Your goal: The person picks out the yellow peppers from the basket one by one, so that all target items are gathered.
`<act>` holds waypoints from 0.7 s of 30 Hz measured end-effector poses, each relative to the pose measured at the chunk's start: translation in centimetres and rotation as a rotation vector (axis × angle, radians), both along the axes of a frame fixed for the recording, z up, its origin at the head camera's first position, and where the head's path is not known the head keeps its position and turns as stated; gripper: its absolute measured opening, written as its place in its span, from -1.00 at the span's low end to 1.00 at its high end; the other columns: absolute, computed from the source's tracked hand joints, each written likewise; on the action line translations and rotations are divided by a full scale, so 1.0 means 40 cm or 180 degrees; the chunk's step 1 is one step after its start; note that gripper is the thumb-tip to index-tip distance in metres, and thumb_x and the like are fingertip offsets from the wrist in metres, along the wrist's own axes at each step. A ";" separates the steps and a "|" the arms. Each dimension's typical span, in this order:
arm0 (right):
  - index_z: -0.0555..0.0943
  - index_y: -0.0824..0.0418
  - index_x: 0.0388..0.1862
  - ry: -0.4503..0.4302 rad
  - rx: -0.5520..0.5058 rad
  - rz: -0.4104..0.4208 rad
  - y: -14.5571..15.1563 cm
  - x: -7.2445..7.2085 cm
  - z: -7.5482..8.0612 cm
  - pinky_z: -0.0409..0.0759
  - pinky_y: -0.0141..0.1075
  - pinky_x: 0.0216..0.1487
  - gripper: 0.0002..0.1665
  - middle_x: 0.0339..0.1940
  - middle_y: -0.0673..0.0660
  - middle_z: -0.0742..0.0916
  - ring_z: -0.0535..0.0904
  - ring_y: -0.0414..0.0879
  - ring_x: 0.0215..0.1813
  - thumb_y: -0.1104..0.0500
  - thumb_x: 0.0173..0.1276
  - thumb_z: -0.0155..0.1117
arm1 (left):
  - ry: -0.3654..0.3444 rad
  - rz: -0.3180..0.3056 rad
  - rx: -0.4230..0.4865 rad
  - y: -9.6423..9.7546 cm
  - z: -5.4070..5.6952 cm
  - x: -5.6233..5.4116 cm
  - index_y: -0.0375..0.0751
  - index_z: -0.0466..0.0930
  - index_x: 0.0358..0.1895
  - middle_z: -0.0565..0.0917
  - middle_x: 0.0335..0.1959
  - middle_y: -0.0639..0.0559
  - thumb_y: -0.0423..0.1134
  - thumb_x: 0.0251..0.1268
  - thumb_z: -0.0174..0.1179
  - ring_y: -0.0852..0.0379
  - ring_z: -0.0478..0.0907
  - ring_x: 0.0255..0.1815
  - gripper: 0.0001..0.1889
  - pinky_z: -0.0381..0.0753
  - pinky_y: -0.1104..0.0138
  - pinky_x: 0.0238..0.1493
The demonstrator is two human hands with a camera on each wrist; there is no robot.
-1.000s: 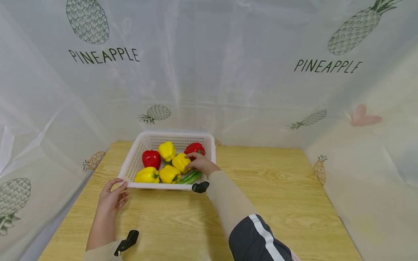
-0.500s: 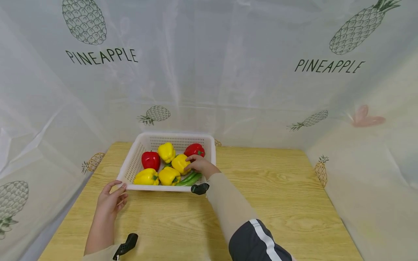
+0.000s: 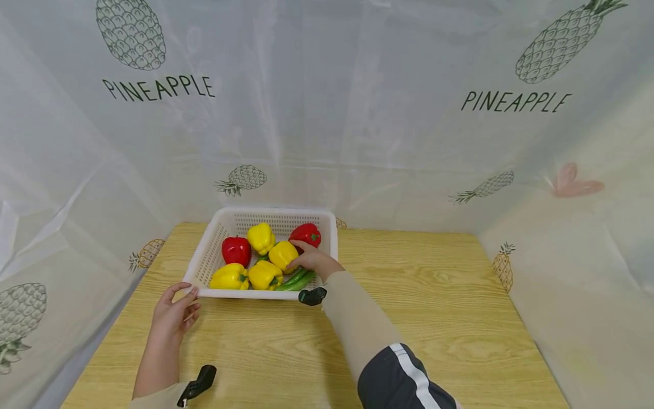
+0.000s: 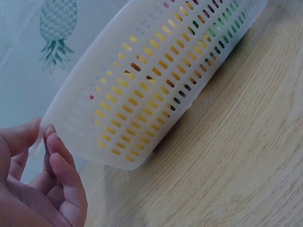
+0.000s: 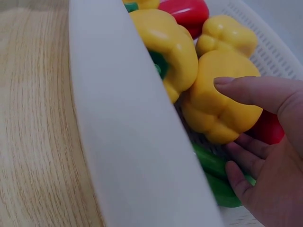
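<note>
A white perforated plastic basket (image 3: 327,218) stands at the back left of the table, holding yellow and red bell peppers and some long green vegetables (image 3: 298,280). My left hand (image 3: 174,312) pinches the basket's near left corner rim between thumb and fingers, as the left wrist view also shows. Inside the basket's right half, my right hand (image 3: 318,260) is around a yellow bell pepper (image 3: 283,255). The right wrist view has the thumb lying over this pepper (image 5: 213,113) and the fingers at its lower side; their tips are partly hidden.
Two red peppers, one at the left (image 3: 236,251) and one at the back right (image 3: 306,233), lie among other yellow peppers (image 3: 265,275). The wooden table (image 3: 419,307) extends right and forward. A pineapple-printed sheet (image 3: 327,113) hangs behind and at both sides.
My right hand's fingers have shifted slightly on the yellow bell pepper. The left hand stays at the basket's corner, and the basket's contents look almost unmoved.
</note>
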State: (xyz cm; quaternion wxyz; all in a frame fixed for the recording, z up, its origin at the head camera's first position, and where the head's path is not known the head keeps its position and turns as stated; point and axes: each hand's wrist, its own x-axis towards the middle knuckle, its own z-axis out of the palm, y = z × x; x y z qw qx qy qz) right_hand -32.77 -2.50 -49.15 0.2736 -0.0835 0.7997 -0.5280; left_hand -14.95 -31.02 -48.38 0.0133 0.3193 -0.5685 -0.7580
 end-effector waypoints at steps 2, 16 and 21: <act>0.29 0.02 0.49 0.0002 0.0033 0.0007 0.000 0.000 0.001 0.14 -0.03 0.44 -0.01 0.48 0.12 0.32 0.24 0.08 0.37 0.27 0.09 0.53 | 0.0010 -0.0007 0.0001 0.000 0.000 0.000 0.15 0.39 -0.01 0.63 -0.44 0.17 -0.15 0.37 0.22 0.24 0.58 -0.52 -0.76 0.57 0.46 -0.48; 0.35 0.06 0.42 -0.0116 0.0002 -0.0137 -0.002 -0.004 -0.008 0.42 -0.04 0.27 -0.11 0.42 0.16 0.36 0.36 0.11 0.21 0.26 0.12 0.52 | 0.0021 -0.0055 -0.0030 0.001 -0.001 0.000 0.12 0.34 0.07 0.63 -0.43 0.19 -0.16 0.40 0.19 0.25 0.57 -0.52 -0.71 0.59 0.45 -0.45; 0.35 0.07 0.42 -0.0130 -0.0001 -0.0120 -0.002 -0.001 -0.005 0.42 0.01 0.25 -0.16 0.40 0.16 0.39 0.39 0.10 0.22 0.16 0.17 0.49 | -0.0005 -0.0023 -0.0036 0.001 -0.002 0.001 0.13 0.35 0.05 0.62 -0.44 0.19 -0.16 0.39 0.20 0.25 0.58 -0.51 -0.72 0.59 0.45 -0.45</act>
